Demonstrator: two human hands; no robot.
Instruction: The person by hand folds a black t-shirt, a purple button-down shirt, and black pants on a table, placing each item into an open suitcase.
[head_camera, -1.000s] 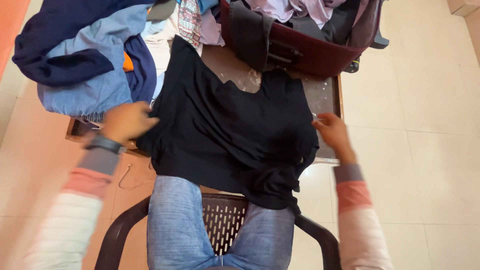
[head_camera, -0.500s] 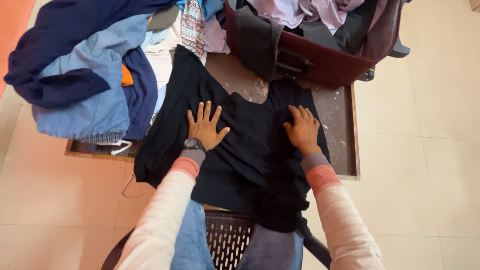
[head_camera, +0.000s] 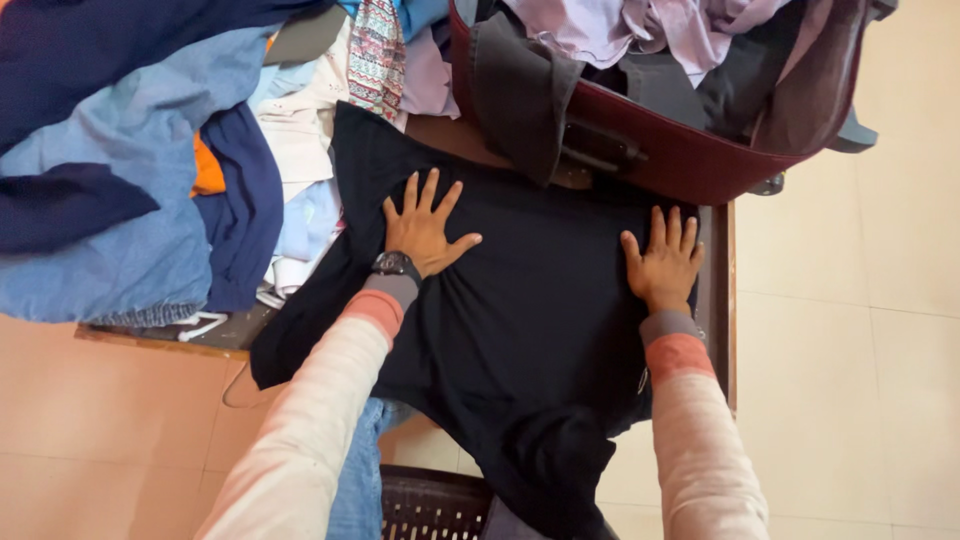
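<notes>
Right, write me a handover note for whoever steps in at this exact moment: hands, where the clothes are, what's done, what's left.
Left hand: flat, fingers spread, pressing the upper left of the black cotton shirt; holds nothing.
Right hand: flat on the shirt's right side, near the edge of the dark wooden table; holds nothing.
Shirt: spread over the table, lower end hanging off toward the brown plastic chair.
Around: pile of blue and navy clothes at left; open maroon suitcase holding clothes at the far end.
Done: shirt laid out.
Left: no fold is made yet.
</notes>
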